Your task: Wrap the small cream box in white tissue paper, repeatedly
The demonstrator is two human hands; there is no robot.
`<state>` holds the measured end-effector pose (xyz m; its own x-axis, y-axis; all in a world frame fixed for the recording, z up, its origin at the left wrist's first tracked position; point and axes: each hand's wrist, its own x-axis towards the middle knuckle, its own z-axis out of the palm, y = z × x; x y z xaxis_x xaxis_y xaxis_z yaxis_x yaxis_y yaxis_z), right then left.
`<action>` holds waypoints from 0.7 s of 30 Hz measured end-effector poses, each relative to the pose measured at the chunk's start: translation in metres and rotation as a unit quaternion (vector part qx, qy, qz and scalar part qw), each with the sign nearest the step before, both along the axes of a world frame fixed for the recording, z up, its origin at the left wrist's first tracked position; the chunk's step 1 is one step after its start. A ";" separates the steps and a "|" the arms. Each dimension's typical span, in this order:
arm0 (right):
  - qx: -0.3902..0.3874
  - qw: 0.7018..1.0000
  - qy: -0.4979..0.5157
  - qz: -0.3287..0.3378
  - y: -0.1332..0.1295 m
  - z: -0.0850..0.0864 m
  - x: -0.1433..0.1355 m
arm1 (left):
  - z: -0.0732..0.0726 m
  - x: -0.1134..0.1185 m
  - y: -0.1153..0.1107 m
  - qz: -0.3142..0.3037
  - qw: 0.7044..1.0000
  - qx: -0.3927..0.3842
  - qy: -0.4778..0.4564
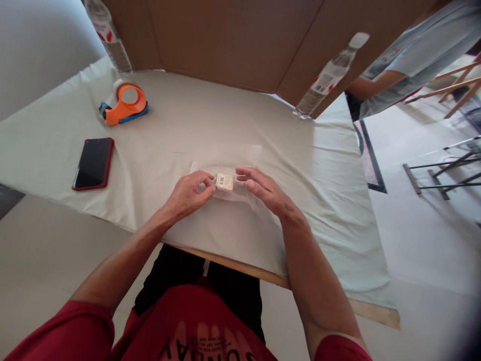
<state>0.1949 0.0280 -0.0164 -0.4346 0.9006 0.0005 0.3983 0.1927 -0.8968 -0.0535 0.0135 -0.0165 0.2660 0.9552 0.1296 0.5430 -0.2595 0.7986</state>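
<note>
A small cream-coloured box with a barcode on its top face lies near the front of the cloth-covered table. Under and around it is a see-through plastic sheet, hard to make out against the cloth. My left hand pinches the box's left edge between thumb and forefinger. On the other side, my right hand is held just off the box with thumb and fingers apart, above the plastic; nothing shows in it.
An orange tape dispenser and a phone in a red case lie at the left. Two water bottles stand against a brown cardboard panel at the back. Another person's arm shows at the right, beyond the panel.
</note>
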 end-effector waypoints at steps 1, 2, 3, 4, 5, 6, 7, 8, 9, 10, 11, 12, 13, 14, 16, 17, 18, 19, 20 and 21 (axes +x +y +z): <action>0.009 1.000 -0.027 0.003 -0.002 0.006 0.001 | 0.000 0.001 0.004 0.010 1.000 -0.012 -0.003; 0.025 0.998 -0.057 0.005 -0.005 0.010 0.001 | 0.000 0.002 0.007 0.020 1.000 -0.022 -0.005; 0.046 0.995 -0.087 0.001 -0.007 0.013 -0.001 | 0.000 0.003 0.009 0.027 0.999 -0.031 -0.007; 0.069 0.991 -0.112 -0.007 -0.008 0.013 -0.004 | 0.000 0.004 0.012 0.032 0.999 -0.038 -0.008; 0.090 0.987 -0.130 -0.017 -0.008 0.013 -0.008 | 0.000 0.005 0.014 0.036 0.998 -0.043 -0.009; 0.108 0.984 -0.138 -0.027 -0.007 0.011 -0.012 | 0.000 0.005 0.016 0.039 0.998 -0.048 -0.009; 0.119 0.983 -0.136 -0.035 -0.005 0.008 -0.016 | 0.001 0.005 0.018 0.040 0.998 -0.055 -0.010; 0.122 0.983 -0.128 -0.040 -0.002 0.006 -0.019 | 0.002 0.005 0.020 0.039 0.997 -0.064 -0.013; 0.116 0.986 -0.115 -0.042 0.002 0.004 -0.021 | 0.003 0.004 0.022 0.037 0.997 -0.073 -0.017; 0.102 0.989 -0.099 -0.045 0.005 0.002 -0.023 | 0.004 0.004 0.025 0.033 0.996 -0.083 -0.023; 0.083 0.992 -0.083 -0.048 0.009 0.001 -0.024 | 0.006 0.003 0.027 0.028 0.995 -0.092 -0.029; 0.063 0.994 -0.068 -0.053 0.012 0.000 -0.024 | 0.007 0.003 0.029 0.024 0.994 -0.102 -0.036; 0.045 0.996 -0.057 -0.058 0.014 0.000 -0.024 | 0.008 0.002 0.031 0.021 0.993 -0.111 -0.043; 0.030 0.996 -0.048 -0.063 0.015 0.000 -0.024 | 0.009 0.001 0.032 0.018 0.991 -0.120 -0.050; 0.011 0.997 -0.033 -0.072 0.016 0.000 -0.024 | 0.010 -0.001 0.033 0.008 0.988 -0.140 -0.065; 0.004 0.997 -0.025 -0.077 0.016 -0.001 -0.025 | 0.010 -0.002 0.033 0.003 0.986 -0.149 -0.072; -0.002 0.996 -0.017 -0.082 0.015 -0.001 -0.025 | 0.010 -0.002 0.033 -0.003 0.985 -0.155 -0.079; -0.008 0.996 -0.007 -0.087 0.015 -0.002 -0.026 | 0.010 -0.003 0.032 -0.008 0.984 -0.157 -0.083; -0.012 0.996 0.002 -0.091 0.014 -0.004 -0.026 | 0.010 -0.003 0.031 -0.012 0.984 -0.155 -0.082; -0.014 0.995 0.008 -0.095 0.014 -0.005 -0.026 | 0.010 -0.002 0.031 -0.012 0.986 -0.150 -0.078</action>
